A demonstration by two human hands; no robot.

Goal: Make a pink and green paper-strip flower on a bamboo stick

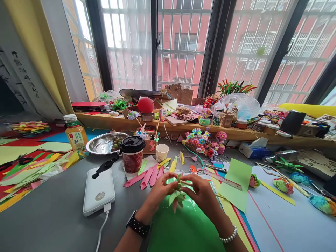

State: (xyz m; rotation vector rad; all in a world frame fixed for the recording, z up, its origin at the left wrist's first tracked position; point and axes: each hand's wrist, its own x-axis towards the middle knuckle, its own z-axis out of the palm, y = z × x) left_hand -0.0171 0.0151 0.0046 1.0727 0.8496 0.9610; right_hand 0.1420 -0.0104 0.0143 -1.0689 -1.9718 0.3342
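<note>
My left hand (163, 190), with a dark watch band at the wrist, is closed on the left side of a green folded-paper flower (176, 196). From the right, my right hand (198, 190), wearing a beaded bracelet, pinches a thin pale stick (186, 183) by the flower. Pointed pale-green petals hang below the fingers, with a pinkish tip at the bottom. Where the fingers meet the stick and paper is partly hidden. Both hands are above a glossy green surface (181, 231). Pink folded strips (149, 176) lie just left of my hands.
A white power bank (99, 190) with a cable lies left, near a lidded coffee cup (132, 154), a paper cup (162, 152), a metal bowl (98, 144) and a juice bottle (75, 134). Rightward are green paper (236, 182), a ruler (223, 179) and several paper flowers (282, 185).
</note>
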